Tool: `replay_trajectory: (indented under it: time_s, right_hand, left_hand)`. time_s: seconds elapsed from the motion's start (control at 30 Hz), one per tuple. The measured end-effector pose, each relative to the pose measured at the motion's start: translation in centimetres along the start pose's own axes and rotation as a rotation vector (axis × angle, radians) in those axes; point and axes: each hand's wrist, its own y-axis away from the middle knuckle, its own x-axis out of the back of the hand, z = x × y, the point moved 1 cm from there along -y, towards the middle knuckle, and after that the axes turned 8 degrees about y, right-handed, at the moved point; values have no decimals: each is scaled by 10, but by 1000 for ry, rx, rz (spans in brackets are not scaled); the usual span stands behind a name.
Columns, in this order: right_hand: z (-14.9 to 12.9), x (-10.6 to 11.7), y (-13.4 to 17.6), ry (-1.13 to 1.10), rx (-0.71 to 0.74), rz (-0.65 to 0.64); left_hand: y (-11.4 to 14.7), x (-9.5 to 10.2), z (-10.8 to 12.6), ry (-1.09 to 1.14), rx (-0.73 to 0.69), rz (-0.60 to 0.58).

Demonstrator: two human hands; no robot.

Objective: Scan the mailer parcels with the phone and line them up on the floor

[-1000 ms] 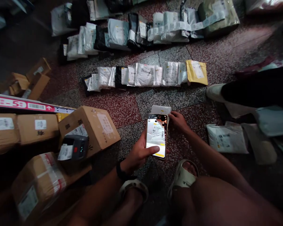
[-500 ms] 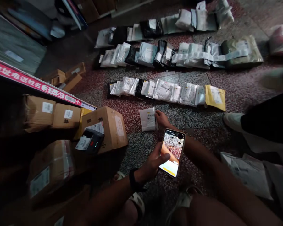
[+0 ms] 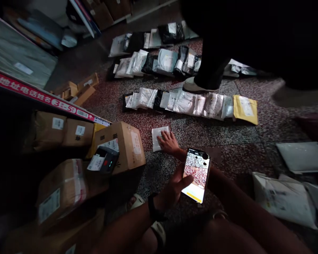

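A dim room with a speckled stone floor (image 3: 201,130) carries nearly everything here, and a shelf with a pink label strip (image 3: 58,100) runs along the floor's left edge. Parcels lie in three rows across the floor: a back row (image 3: 155,38), a middle row (image 3: 166,60) and a nearest row (image 3: 185,102), which ends toward the floor's right side in a yellow envelope (image 3: 245,108). These rows look already set out, though a second person's dark-clothed leg (image 3: 214,67) hides part of the farther two, so their full extent cannot be told. One small white parcel (image 3: 155,141) lies apart, between the nearest row and the crouching person, just beside the cardboard box (image 3: 124,146) at the shelf's edge. The person's right hand (image 3: 168,143) rests on it, palm down and fingers spread, closed round nothing; how firmly it presses is unclear. The left hand (image 3: 176,183) has its fingers wrapped round a lit phone (image 3: 196,171), thumb over the screen, above the right forearm. Judged by how things lie, the white parcel is placed on the floor but outside any row, and the loose parcels (image 3: 283,201) toward the floor's near right corner also remain outside the rows.
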Motion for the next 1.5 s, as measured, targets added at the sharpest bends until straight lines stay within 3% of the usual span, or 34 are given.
replay_trajectory:
  time_s: [0.13, 0.23, 0.33, 0.5, 0.57, 0.63, 0.7, 0.8, 0.9, 1.0, 1.07, 1.1, 1.2, 1.33, 1.5]
  right_hand:
    - [-3, 2, 3, -43, -42, 38]
    - [25, 13, 50, -64, -64, 131]
    - [89, 33, 150, -53, -246, 199]
    - [218, 106, 373, 209, -1135, 414]
    - [261, 125, 427, 350, -1280, 307]
    - [291, 133, 449, 404, -1262, 138]
    - [306, 140, 448, 404, -1225, 43]
    - [312, 156, 424, 399, -1179, 87]
    - [302, 173, 399, 345, -1096, 308]
    - [280, 173, 385, 53, -1176, 689]
    - [260, 157, 378, -347, -1184, 877]
    - [248, 146, 374, -575, -1146, 910]
    - [212, 108, 356, -1099, -1028, 846]
    - [181, 75, 328, -1266, -1090, 771]
    - [139, 52, 303, -1468, -1225, 943]
  left_hand:
    - [-1, 4, -9, 12, 46, -32]
    - [4, 8, -10, 31, 106, 67]
    - [-2, 13, -5, 2, 186, 205]
    - [-16, 0, 0, -65, 220, 123]
    - [-21, -11, 1, -88, 228, 79]
    - [-26, -21, 1, -121, 234, 55]
    - [-31, -28, 1, -144, 235, 47]
    - [-33, -34, 2, -149, 223, 17]
    - [-31, -33, 5, -136, 218, -8]
    - [-26, -28, 10, -128, 209, -39]
    - [-22, -26, 13, -171, 175, -68]
    - [-21, -26, 14, -199, 160, -84]
    - [-17, -27, 12, -247, 152, -135]
    - [-12, -30, -1, -224, 202, -185]
    - [-7, -32, -14, -164, 182, -215]
